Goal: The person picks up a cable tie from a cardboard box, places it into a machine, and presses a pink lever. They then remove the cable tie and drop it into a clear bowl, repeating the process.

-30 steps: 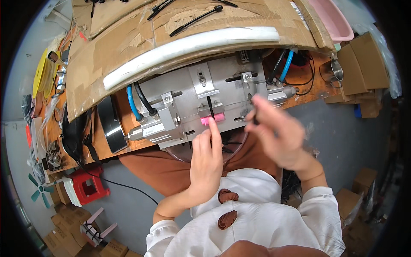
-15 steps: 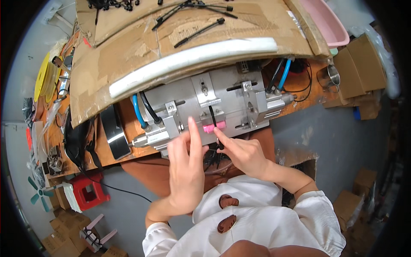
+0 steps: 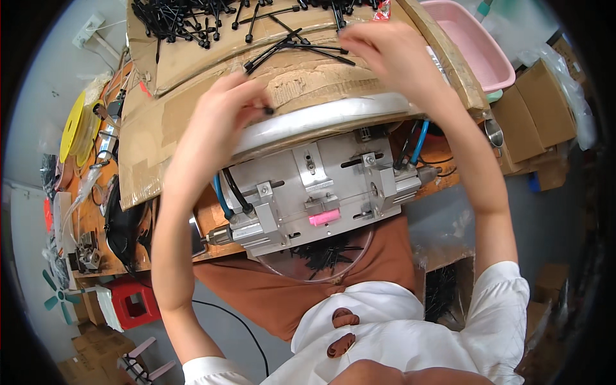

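Note:
Over the near edge of the cardboard, my left hand [image 3: 221,119] is closed with a small black knobbed end [image 3: 268,110] showing at its fingertips, apparently a black rod; the rest is hidden. Farther right, my right hand [image 3: 394,58] reaches over the cardboard, blurred, its fingertips beside several crossed black rods with knobbed ends [image 3: 298,45]. Whether it grips one is unclear. Below both hands is a metal clamping fixture [image 3: 292,186] with cylinders at either side. A pink block [image 3: 325,217] sits at its front middle, with no rod on it.
A heap of black rods [image 3: 186,22] covers the far left of the cardboard [image 3: 154,128]. White padding [image 3: 327,115] lines its near edge. Under the fixture, a clear bowl [image 3: 314,277] holds black pieces. A pink basin [image 3: 471,45] stands far right, a yellow spool [image 3: 74,125] at left.
Both hands have left the fixture and moved forward over the cardboard. The black rod is gone from the pink block. The single rod lying nearest on the cardboard no longer shows there.

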Demonstrator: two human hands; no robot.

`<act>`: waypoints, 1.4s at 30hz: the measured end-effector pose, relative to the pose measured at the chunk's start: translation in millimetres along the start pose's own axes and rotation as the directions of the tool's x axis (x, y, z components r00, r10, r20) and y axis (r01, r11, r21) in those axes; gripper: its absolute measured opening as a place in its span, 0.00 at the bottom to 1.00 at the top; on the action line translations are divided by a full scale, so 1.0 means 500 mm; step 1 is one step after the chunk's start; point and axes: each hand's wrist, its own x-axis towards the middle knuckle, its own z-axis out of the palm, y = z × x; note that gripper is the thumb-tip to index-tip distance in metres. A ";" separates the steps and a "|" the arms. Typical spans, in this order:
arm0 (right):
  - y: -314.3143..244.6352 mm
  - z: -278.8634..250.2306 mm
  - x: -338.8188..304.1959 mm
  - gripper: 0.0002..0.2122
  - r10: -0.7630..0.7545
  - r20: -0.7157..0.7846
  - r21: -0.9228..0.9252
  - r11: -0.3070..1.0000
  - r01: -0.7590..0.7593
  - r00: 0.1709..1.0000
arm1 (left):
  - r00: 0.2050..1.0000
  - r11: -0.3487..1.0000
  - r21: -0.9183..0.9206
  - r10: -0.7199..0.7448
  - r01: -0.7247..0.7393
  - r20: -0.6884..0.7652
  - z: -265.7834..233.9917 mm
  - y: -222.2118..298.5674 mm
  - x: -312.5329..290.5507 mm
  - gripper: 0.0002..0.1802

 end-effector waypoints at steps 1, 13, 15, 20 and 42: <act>0.019 0.027 0.033 0.09 0.031 0.076 -0.047 0.998 -0.028 0.997 | 0.994 0.995 -0.043 -0.090 0.093 0.058 -0.021 -0.005 -0.018 0.08; -0.042 0.121 0.196 0.13 0.302 0.618 -0.260 0.950 -0.173 0.726 | 0.969 0.952 -0.201 -0.245 0.232 -0.040 -0.050 -0.002 -0.099 0.08; -0.044 0.111 0.163 0.13 0.153 0.572 -0.213 0.976 -0.034 0.806 | 0.917 0.831 -0.412 -0.397 0.374 0.031 -0.078 -0.003 -0.110 0.07; 0.000 0.082 0.084 0.08 0.130 -0.007 -0.270 0.954 -0.127 0.992 | 0.909 0.863 -0.408 -0.387 0.299 -0.153 -0.059 0.043 -0.141 0.08; -0.039 -0.155 -0.151 0.09 0.590 0.219 0.833 0.302 -0.464 0.777 | 0.939 0.933 0.104 -0.341 0.343 -0.041 0.278 0.275 -0.290 0.41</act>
